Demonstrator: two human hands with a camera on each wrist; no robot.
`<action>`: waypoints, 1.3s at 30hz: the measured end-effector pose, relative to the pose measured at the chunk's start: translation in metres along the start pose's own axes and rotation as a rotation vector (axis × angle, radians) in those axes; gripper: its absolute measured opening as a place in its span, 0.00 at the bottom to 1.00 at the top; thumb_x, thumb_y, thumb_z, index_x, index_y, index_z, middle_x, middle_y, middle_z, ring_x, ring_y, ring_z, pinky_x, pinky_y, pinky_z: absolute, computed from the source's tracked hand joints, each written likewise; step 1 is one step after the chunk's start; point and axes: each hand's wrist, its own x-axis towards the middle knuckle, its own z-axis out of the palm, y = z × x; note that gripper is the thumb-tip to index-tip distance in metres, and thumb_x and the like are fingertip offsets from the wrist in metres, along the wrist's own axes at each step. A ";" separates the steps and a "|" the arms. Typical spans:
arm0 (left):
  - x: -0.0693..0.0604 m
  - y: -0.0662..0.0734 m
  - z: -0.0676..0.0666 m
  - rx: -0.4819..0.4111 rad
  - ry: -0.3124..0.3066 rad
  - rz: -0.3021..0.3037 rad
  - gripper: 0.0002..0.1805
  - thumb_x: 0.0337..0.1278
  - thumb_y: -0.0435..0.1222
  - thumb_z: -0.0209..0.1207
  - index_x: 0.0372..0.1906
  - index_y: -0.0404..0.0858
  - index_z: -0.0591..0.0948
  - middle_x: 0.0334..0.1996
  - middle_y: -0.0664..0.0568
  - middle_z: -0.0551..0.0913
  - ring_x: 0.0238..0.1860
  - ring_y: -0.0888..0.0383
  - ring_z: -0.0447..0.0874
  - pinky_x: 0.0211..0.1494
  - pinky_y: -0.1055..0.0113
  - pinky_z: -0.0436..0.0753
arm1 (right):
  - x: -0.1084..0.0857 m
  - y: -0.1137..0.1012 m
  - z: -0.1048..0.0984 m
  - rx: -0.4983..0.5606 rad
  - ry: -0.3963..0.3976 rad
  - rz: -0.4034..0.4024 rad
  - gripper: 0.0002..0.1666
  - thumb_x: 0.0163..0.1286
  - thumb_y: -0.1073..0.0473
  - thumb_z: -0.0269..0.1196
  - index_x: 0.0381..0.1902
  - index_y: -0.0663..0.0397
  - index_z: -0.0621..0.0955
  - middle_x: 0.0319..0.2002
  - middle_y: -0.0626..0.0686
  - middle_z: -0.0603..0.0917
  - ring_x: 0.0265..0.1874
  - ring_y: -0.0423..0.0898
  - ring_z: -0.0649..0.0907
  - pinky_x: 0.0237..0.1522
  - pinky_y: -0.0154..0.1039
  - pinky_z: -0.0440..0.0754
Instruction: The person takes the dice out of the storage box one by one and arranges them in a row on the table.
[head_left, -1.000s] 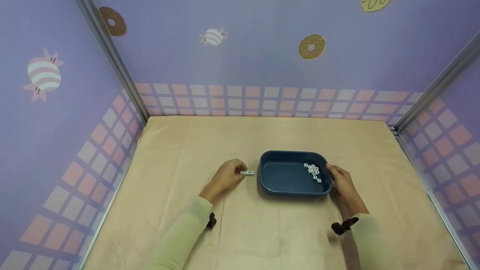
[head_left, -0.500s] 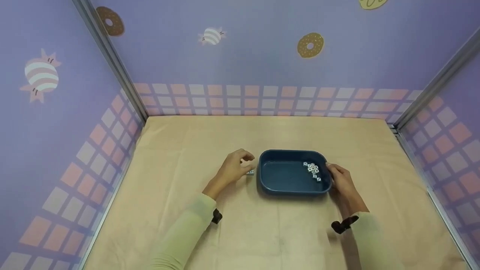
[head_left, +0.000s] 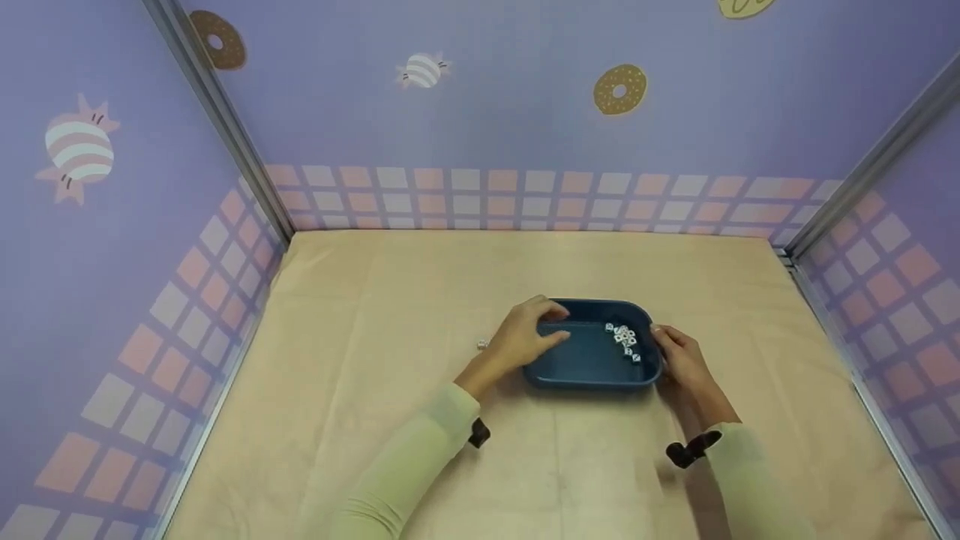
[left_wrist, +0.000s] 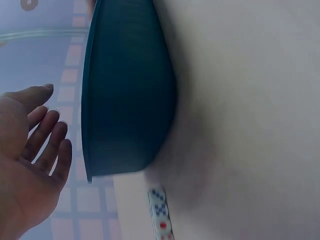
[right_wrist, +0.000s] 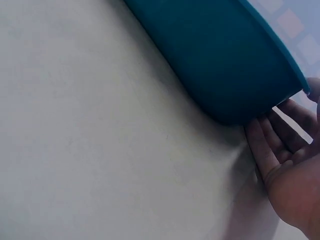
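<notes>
A dark blue rectangular tray (head_left: 574, 365) rests on the cloth, with several white dice (head_left: 625, 339) clustered at its right end. My left hand (head_left: 516, 337) hovers over the tray's left end, thumb and fingers apart and nothing between them. In the left wrist view that hand (left_wrist: 37, 150) is above the rim level, clear of the wall. A short row of dice (left_wrist: 160, 212) lies on the cloth to the left of the tray; from the head only its left end (head_left: 482, 345) shows past my hand. My right hand (head_left: 686, 364) grips the tray's right end, thumb at the rim, fingers against the outside wall.
Beige cloth (head_left: 420, 277) covers the table. Purple printed panels (head_left: 510, 112) stand at the back and both sides, joined by metal posts (head_left: 225, 120). Each wrist wears a dark camera mount (head_left: 691, 450).
My left hand has let go of the row of dice, opened its fingers and moved right over the tray. The right hand has kept its grip, and the tray has barely moved.
</notes>
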 end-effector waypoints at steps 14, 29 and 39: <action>0.032 0.009 0.055 0.054 -0.012 -0.064 0.25 0.68 0.40 0.71 0.66 0.39 0.82 0.60 0.53 0.81 0.62 0.58 0.81 0.66 0.70 0.78 | 0.003 -0.022 -0.011 0.130 -0.142 0.101 0.30 0.86 0.48 0.54 0.73 0.63 0.72 0.50 0.49 0.79 0.44 0.40 0.77 0.44 0.33 0.77; 0.055 -0.001 0.090 0.083 -0.035 -0.153 0.24 0.67 0.38 0.72 0.66 0.41 0.82 0.61 0.53 0.82 0.63 0.59 0.81 0.66 0.72 0.77 | 0.004 -0.027 -0.017 0.158 -0.215 0.130 0.27 0.85 0.52 0.57 0.72 0.62 0.72 0.38 0.44 0.76 0.31 0.38 0.72 0.36 0.35 0.74; 0.060 -0.007 0.100 0.200 -0.133 -0.128 0.27 0.68 0.40 0.71 0.69 0.42 0.81 0.63 0.54 0.81 0.65 0.61 0.79 0.68 0.71 0.75 | 0.002 -0.017 -0.012 0.154 -0.136 0.040 0.29 0.86 0.52 0.56 0.74 0.65 0.71 0.40 0.45 0.78 0.33 0.37 0.74 0.32 0.32 0.72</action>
